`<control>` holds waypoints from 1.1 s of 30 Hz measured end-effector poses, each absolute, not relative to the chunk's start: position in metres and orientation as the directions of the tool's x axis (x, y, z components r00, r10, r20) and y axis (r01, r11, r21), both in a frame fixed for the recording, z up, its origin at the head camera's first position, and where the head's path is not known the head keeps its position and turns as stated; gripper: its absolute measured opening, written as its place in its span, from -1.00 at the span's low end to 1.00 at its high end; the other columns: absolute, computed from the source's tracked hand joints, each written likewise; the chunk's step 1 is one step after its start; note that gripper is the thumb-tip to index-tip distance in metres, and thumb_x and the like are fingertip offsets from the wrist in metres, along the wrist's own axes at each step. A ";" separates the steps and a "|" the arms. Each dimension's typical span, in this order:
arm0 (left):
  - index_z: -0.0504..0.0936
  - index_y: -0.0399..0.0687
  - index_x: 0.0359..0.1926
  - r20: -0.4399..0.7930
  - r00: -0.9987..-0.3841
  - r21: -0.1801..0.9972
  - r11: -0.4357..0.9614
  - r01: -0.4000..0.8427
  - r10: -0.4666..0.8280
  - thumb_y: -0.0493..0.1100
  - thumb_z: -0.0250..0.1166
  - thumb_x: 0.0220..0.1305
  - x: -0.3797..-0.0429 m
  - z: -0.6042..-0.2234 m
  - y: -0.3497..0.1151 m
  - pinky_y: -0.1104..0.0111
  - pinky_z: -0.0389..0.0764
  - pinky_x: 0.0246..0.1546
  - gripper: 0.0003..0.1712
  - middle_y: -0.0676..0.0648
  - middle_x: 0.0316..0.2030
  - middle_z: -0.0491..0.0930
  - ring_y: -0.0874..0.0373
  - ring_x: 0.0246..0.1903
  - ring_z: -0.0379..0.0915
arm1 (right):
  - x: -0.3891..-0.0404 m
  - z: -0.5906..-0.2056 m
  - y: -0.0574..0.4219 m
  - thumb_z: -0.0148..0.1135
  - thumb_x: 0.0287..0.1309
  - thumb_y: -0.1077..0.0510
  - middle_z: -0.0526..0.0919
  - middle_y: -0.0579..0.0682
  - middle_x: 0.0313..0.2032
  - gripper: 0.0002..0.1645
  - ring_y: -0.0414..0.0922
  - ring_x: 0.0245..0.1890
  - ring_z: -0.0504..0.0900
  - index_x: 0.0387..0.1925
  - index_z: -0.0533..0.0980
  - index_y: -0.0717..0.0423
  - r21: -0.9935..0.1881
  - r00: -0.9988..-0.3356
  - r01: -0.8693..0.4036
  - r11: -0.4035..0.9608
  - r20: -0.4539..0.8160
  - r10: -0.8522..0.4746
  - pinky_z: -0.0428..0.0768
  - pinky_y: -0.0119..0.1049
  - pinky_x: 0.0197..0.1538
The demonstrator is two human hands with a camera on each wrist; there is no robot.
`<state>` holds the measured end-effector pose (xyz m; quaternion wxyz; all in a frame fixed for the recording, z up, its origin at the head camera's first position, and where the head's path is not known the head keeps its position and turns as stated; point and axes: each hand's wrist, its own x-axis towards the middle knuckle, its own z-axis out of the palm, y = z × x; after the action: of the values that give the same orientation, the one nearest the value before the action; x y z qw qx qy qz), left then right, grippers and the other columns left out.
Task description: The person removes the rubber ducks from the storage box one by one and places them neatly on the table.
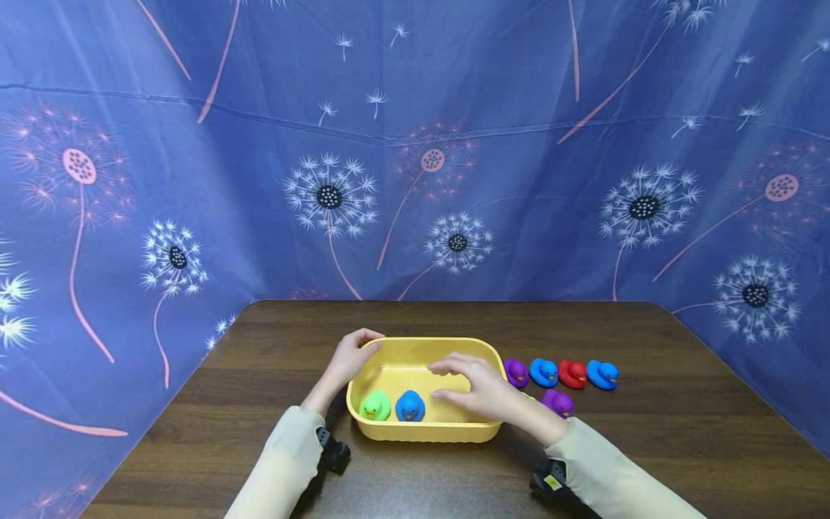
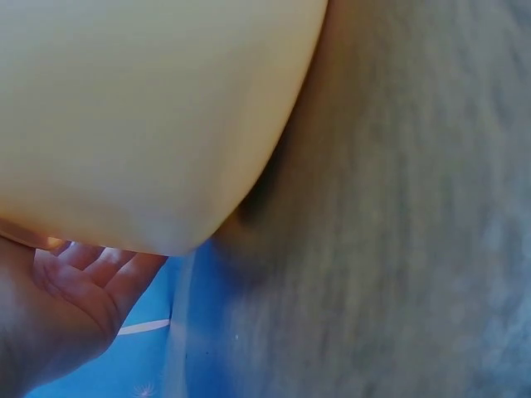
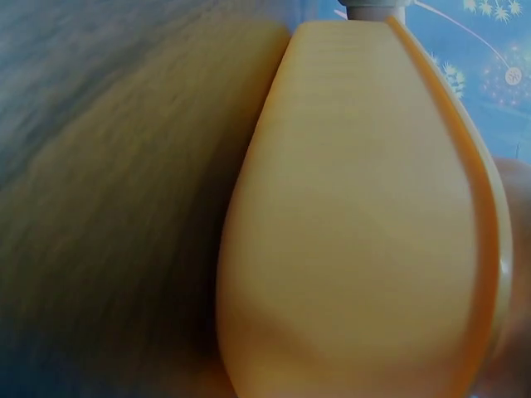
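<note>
A yellow plastic tub point(image 1: 428, 432) stands on the table, its outer wall filling much of both wrist views. My left hand point(image 1: 351, 355) holds its back left corner, thumb at the rim and fingers along the outside. In the left wrist view the fingers point(image 2: 124, 278) show behind the tub wall. Inside, a green rubber duck point(image 1: 375, 406) and a blue rubber duck point(image 1: 410, 406) sit side by side at the front left. Over the tub's right half hovers my right hand point(image 1: 476, 386), fingers loosely bent and apart from the thumb, holding nothing.
Right of the tub is a row of rubber ducks: purple point(image 1: 516, 373), blue point(image 1: 543, 372), red point(image 1: 573, 374) and another blue one point(image 1: 602, 375). A second purple duck point(image 1: 558, 403) lies nearer, beside my right wrist. Behind the wooden table point(image 1: 648, 447) hangs a blue dandelion-print cloth point(image 1: 519, 180).
</note>
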<state>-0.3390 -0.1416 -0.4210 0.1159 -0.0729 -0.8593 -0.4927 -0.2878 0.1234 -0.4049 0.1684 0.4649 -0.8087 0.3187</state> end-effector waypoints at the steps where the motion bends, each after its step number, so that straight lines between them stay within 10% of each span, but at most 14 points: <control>1: 0.64 -0.19 -0.19 0.273 -0.962 0.831 0.501 0.242 0.013 -0.23 0.22 0.23 -0.339 -0.421 -0.141 0.36 0.51 -0.22 -0.83 -0.15 -0.22 0.66 0.11 -0.24 0.52 | -0.288 -0.405 0.121 0.36 0.03 0.08 0.66 0.04 -0.17 -0.58 -0.13 -0.17 0.60 -0.05 0.56 0.12 -0.356 -0.507 -0.861 0.362 0.569 -0.647 0.56 -0.27 -0.08; 33: 0.64 -0.23 -0.20 0.282 -0.959 0.832 0.494 0.252 0.015 -0.26 0.22 0.22 -0.338 -0.422 -0.140 0.42 0.48 -0.30 -0.83 -0.16 -0.28 0.66 0.17 -0.32 0.49 | -0.290 -0.417 0.085 0.37 0.03 0.05 0.63 -0.11 -0.18 -0.61 -0.29 -0.17 0.54 -0.08 0.62 0.09 -0.465 -0.538 -0.808 0.361 0.332 -0.775 0.53 -0.40 -0.06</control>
<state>-0.3380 -0.1404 -0.4218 0.1195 -0.0781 -0.8560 -0.4969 -0.2901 0.0849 -0.4173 0.0279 0.4800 -0.8246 0.2981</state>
